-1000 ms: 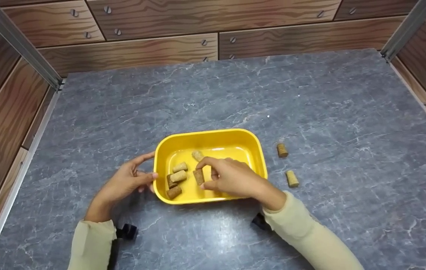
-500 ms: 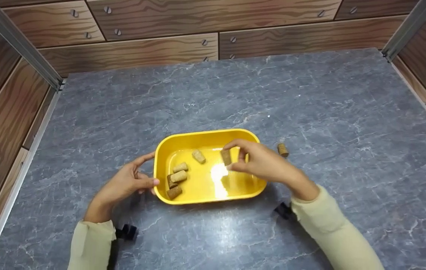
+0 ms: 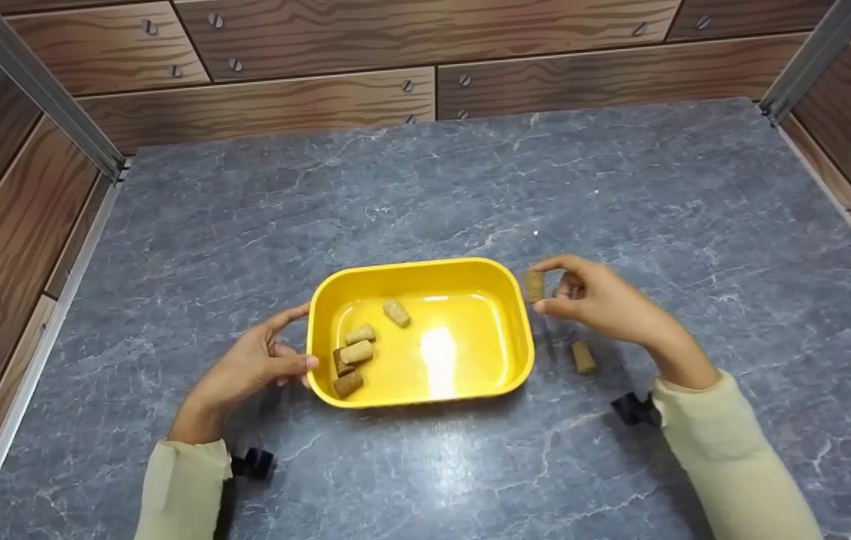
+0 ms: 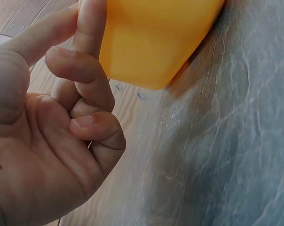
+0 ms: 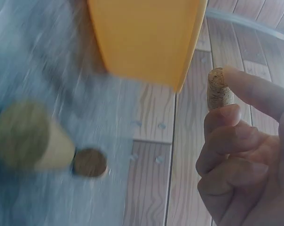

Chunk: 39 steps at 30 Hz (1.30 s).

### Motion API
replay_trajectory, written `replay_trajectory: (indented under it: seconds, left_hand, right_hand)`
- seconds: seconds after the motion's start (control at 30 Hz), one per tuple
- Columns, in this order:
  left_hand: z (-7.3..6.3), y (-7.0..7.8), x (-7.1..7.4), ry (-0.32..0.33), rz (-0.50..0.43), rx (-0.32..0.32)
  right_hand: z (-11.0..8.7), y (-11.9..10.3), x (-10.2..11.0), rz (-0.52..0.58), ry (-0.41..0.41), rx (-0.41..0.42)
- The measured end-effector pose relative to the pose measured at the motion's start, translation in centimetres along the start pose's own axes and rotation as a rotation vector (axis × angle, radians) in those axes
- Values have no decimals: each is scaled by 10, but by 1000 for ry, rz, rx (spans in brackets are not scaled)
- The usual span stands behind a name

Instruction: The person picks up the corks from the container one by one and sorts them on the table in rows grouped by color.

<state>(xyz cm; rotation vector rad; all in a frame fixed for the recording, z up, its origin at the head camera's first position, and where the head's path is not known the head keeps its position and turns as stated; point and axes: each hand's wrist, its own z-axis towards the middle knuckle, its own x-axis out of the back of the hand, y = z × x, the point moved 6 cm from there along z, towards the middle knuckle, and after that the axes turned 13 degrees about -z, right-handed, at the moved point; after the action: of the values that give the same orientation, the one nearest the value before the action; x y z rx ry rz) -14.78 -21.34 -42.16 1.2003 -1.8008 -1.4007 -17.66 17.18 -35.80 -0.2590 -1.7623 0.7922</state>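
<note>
Wood-patterned walls (image 3: 305, 97); grey marbled tabletop (image 3: 395, 195)

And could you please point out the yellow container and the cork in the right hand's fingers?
Yellow container (image 3: 406, 364), head view: on its bare inner floor.
Held cork (image 5: 219, 96), right wrist view: on its side.

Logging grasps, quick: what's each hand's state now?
Left hand: closed, holding the tub by its edge.
Right hand: closed, pinching a cork.

Tabletop's (image 3: 320, 195) a grey-blue marble-look thing with thin pale veins. Sitting right on it: a yellow rounded-corner tub (image 3: 425, 279), a pale cork (image 3: 583, 357) and a dark brown cork (image 5: 90, 163) just beside it, plus two tiny white specks (image 3: 535, 232).
</note>
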Motion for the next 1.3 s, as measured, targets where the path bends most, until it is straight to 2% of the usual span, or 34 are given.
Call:
replay_trajectory:
  seconds: [0.43, 0.7, 0.9, 1.3]
  left_hand:
    - [0, -1, 1, -22, 15, -21]
    - [1, -2, 3, -13, -12, -14]
    - [1, -2, 4, 0, 12, -10]
    - [1, -3, 4, 7, 19, -7]
  right_hand:
    - [-11, 44, 16, -76, -1, -95]
    - [-8, 69, 19, -71, -26, -131]
    - [-3, 85, 19, -77, -59, -128]
    - [1, 92, 15, -147, -121, -162]
